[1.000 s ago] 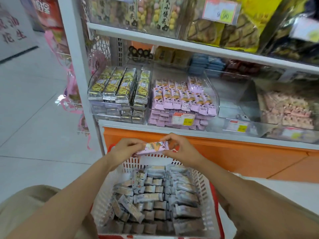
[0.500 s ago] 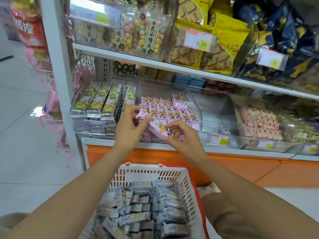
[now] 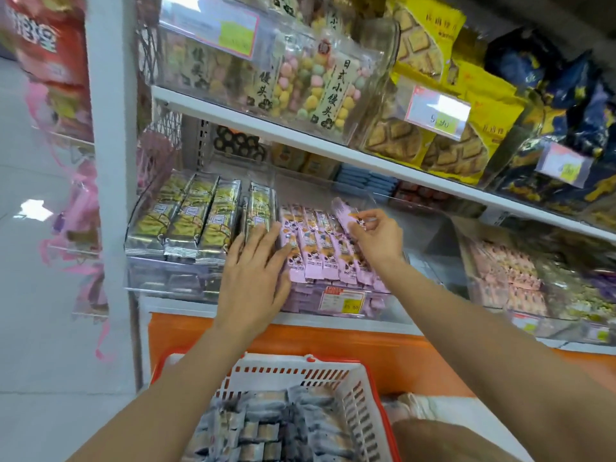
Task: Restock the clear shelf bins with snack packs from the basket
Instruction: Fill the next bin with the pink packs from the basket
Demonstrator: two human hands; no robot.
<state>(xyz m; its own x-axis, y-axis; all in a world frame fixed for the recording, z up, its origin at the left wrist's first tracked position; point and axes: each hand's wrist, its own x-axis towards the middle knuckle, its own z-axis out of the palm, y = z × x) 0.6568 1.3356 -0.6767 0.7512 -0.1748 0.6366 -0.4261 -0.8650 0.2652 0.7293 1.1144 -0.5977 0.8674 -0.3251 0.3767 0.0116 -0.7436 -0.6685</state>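
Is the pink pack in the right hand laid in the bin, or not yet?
Not yet laid in. The right hand pinches the pink pack, tilted, above the rows lying in the clear bin.

Our left hand (image 3: 253,278) lies flat, palm down, fingers straight and spread toward 1 o'clock, its bare forearm running in from 7 o'clock. Our right hand (image 3: 376,240), forearm entering from 4 o'clock, curls thumb and fingertips into a pinch on a pink snack pack (image 3: 341,208).
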